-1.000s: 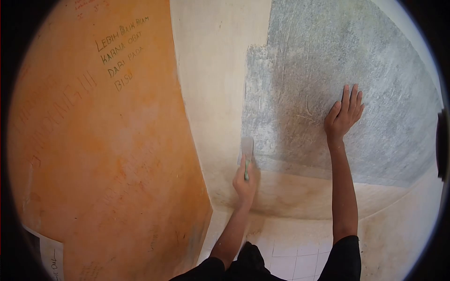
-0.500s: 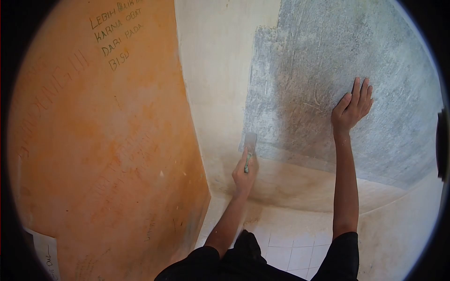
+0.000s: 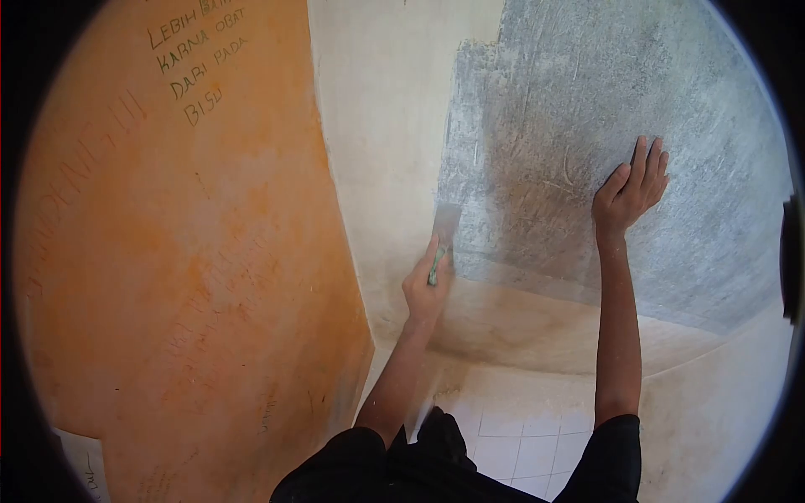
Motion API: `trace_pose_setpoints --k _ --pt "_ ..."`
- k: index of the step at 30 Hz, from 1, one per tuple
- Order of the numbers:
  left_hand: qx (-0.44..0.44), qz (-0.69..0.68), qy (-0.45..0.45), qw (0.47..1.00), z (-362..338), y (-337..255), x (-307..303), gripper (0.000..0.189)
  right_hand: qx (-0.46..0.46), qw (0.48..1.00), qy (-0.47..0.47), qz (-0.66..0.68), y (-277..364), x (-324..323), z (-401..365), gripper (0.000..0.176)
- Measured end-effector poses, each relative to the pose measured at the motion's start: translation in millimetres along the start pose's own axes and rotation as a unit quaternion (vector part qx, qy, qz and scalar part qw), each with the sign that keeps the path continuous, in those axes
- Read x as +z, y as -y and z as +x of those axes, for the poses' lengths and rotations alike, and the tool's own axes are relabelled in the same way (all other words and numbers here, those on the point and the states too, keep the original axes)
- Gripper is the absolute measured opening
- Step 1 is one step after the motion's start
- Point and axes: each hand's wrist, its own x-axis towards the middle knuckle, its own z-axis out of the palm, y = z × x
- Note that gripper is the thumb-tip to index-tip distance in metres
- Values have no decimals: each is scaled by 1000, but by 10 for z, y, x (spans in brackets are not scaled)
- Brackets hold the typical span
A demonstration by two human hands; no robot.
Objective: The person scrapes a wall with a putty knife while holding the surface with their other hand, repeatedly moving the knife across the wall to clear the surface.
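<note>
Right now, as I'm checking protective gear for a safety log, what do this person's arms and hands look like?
No gloves on the left hand or right hand, and no watch or ring shows. Both forearms are uncovered. The left sleeve and right sleeve are short, plain black, ending near the elbows.

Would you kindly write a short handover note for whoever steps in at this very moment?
Left hand: closed on the scraper, blade on the wall at the lower left edge of the grey patch.
Right hand: open, flat on that patch.
Done: a large grey area looks scraped.
Left, apparently: the cream strip by the corner and the lower band.
</note>
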Motion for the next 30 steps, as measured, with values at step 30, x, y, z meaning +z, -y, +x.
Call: trace_pose_setpoints --k 30 --pt "-6 11 15 1000 50 -6 -125 40 -1 1000 -4 8 1 -2 -6 43"
